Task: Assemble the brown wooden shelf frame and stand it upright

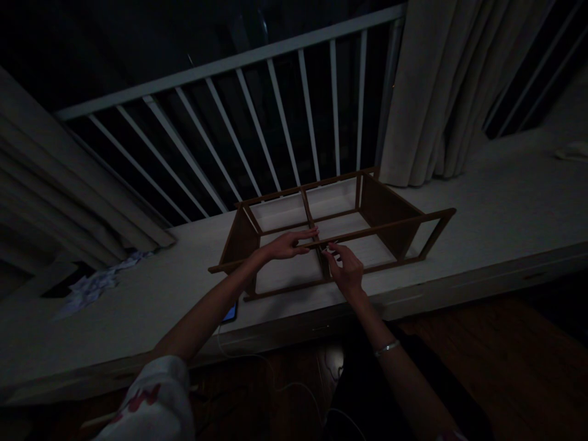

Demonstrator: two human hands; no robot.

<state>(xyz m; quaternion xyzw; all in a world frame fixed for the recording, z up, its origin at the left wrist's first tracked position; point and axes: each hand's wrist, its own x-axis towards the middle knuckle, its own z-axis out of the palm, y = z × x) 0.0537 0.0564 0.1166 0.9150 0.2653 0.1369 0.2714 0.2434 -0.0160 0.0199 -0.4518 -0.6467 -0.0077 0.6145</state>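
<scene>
A pale ledge [505, 196] runs from eight to three o'clock, with a white railing [285, 46] beyond at twelve and beige curtains [422, 98] at nine and two. The brown wooden frame [390, 205] rests on it at the centre, stretching toward three. Along its near rail [381, 229], the left hand [287, 245] lies at nine o'clock from the middle divider [307, 208], fingers straight, thumb apart; the right hand [348, 269], at four, bends fingers toward thumb, any grasp impossible to tell. A phone [230, 313] sits at seven, a silvery bracelet [387, 348] at five

A home, by its long curtains [427, 92], window railing [239, 62], broad pale ledge [496, 214] and wooden floor [482, 343].
</scene>
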